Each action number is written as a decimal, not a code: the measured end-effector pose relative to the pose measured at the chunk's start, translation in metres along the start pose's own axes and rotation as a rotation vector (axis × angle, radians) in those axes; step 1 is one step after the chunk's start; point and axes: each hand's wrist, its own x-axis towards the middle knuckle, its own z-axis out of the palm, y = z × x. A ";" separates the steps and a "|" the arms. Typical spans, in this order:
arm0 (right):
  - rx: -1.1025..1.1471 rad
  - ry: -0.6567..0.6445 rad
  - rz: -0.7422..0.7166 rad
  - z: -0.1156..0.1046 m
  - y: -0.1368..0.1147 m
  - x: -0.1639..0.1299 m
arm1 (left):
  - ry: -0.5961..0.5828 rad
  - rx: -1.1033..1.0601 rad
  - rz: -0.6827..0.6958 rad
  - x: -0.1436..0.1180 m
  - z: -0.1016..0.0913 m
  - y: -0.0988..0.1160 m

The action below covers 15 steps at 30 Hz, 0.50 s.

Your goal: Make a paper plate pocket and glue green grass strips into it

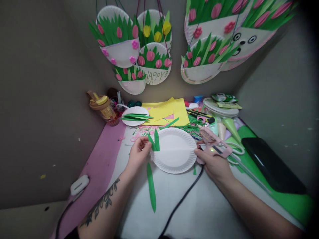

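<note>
A white paper plate [174, 161] with a fluted rim and a straight line across its middle is between my hands. At its left edge, my left hand [140, 151] is closed, thumb and fingers pinching a green paper leaf [151, 142] against the rim. A second green paper leaf [157, 141] stands beside it on the plate. My right hand [214, 164] is wrapped around a pink glue gun [215, 142] with a lit display, and its thumb touches the plate's right rim. A clear glue stick [251, 174] sticks out behind the gun. Below the plate lies a loose green leaf [151, 189].
Behind the plate are yellow paper sheets [159, 111], green paper scraps [196, 126] and a small plate of cut leaves [136, 117]. A tumbler [106, 109] stands left. A black tray-like object [271, 166] lies right. A black cable [183, 200] crosses the front. Flower-decorated plates [119, 53] hang above.
</note>
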 end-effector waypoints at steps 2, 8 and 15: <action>0.011 -0.019 -0.013 0.000 0.000 0.000 | 0.026 -0.021 0.001 -0.001 0.000 0.002; 0.039 -0.036 0.006 0.000 0.001 -0.002 | -0.014 -0.007 -0.035 -0.004 0.000 0.003; 0.025 0.010 0.035 0.000 0.002 -0.003 | -0.006 -0.045 -0.084 -0.003 0.003 0.002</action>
